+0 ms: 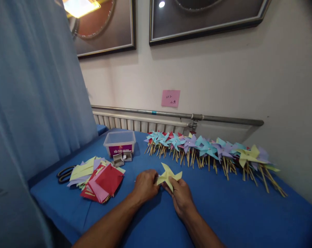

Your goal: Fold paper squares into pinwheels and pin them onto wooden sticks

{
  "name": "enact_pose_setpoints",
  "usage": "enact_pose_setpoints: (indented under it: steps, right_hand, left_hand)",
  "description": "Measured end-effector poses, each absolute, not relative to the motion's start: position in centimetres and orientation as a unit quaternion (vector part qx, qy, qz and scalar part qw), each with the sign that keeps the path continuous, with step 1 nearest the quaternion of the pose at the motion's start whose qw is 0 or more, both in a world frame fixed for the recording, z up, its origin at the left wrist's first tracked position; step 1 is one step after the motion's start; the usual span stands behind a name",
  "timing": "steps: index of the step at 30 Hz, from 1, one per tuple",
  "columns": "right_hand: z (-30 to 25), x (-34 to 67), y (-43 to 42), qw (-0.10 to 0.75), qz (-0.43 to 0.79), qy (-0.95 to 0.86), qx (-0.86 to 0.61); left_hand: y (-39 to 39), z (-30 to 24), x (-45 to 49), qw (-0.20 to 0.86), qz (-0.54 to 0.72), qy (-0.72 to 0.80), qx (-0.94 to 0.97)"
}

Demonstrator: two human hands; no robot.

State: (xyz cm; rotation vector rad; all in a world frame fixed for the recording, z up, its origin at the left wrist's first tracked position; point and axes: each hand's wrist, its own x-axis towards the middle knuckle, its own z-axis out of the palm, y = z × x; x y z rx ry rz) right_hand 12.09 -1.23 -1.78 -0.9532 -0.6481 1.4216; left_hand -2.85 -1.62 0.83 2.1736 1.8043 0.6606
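A pale yellow paper pinwheel [167,176] is held above the blue cloth, its folded blades facing up toward me. My right hand [181,197] is closed on its right side, thumb pressed on the paper near the centre and fingers underneath. At the left blade, my left hand [145,186] is closed with fingertips bent in against the pinwheel's edge. What those left fingers pinch is hidden. A thin pale tip shows just left of that hand, too small to name.
Finished pinwheels on sticks [207,148] lie in a long row at the back right. Coloured paper sheets [110,181], black-handled scissors [65,174], a clear plastic tub [119,139] and small open boxes [118,160] are on the left. A blue curtain [34,86] hangs beside the table.
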Motion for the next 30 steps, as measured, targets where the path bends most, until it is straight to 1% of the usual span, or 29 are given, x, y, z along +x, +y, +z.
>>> enact_pose_setpoints:
  steps: [9, 12, 16, 24, 30]
  right_hand:
    - [-1.8, 12.1, -1.2, 0.62, 0.614, -0.264, -0.412]
    - [-1.7, 12.5, -1.1, 0.634, 0.604, -0.249, -0.414]
    - [-1.6, 13.1, -0.9, 0.642, 0.598, -0.242, -0.415]
    - [-1.7, 13.0, -0.8, 0.646, 0.597, -0.241, -0.411]
    - [-1.8, 13.0, -0.8, 0.649, 0.597, -0.241, -0.406]
  left_hand:
    - [-0.8, 1.2, -4.3, 0.174, 0.274, 0.642, 0.694]
    - [-0.5, 0.9, -4.9, 0.153, 0.29, 0.62, 0.713]
    - [-0.3, 0.8, -5.1, 0.143, 0.266, 0.599, 0.742]
    - [-0.7, 1.0, -5.0, 0.193, 0.249, 0.56, 0.766]
    - [-0.1, 0.6, -5.7, 0.236, 0.29, 0.539, 0.755]
